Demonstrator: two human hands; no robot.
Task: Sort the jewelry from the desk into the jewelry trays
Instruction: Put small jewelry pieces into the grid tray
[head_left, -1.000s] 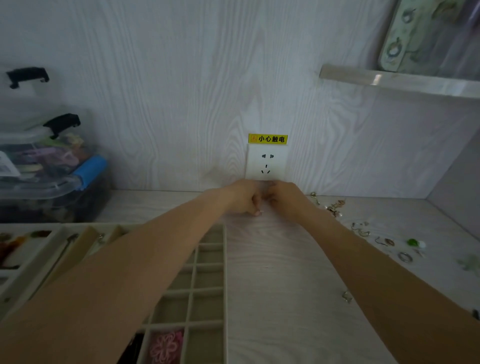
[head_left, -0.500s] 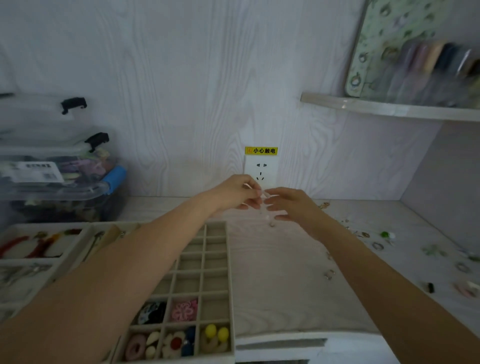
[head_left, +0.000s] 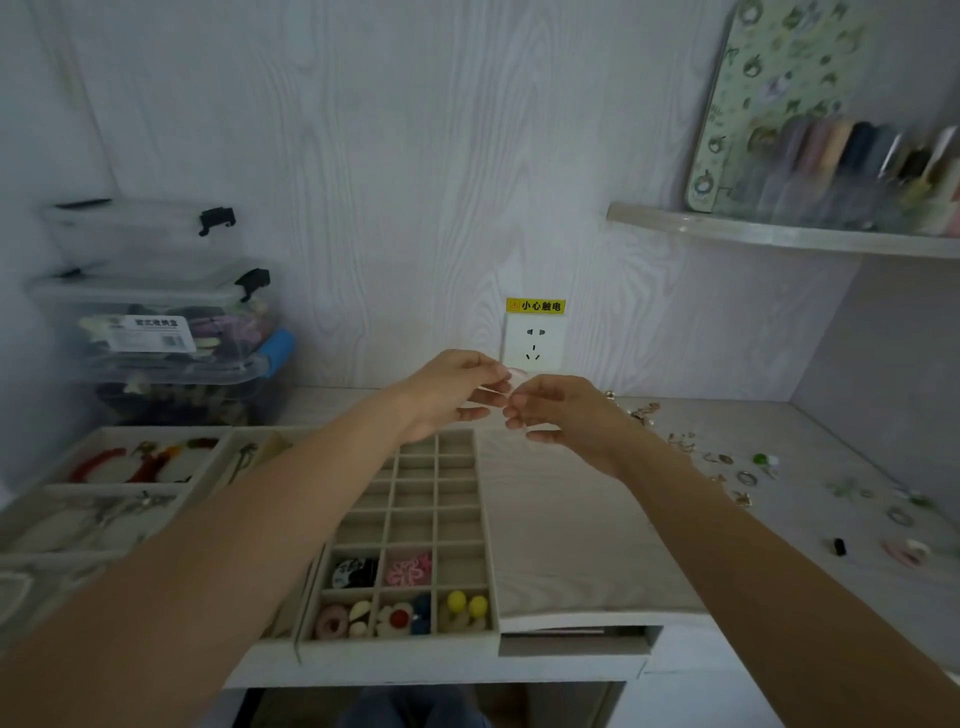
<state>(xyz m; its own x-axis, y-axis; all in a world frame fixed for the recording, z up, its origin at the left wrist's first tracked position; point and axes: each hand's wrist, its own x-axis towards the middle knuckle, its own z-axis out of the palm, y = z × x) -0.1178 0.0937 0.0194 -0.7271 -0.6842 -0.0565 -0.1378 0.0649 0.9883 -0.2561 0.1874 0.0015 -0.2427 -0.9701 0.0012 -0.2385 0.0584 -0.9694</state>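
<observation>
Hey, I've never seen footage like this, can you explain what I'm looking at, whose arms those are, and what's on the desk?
There is no machine here. A person wears a camera on the head, looking forward and down, so the two bare arms are the wearer's own. The left hand and right hand meet above the pale wood-grain desk, pinching between them a small pale piece that is too small to identify. On the left sits a beige compartment tray with colourful pieces in its near cells. Loose rings and small jewelry lie scattered to the right. Stacked clear plastic boxes stand at the back left.
</observation>
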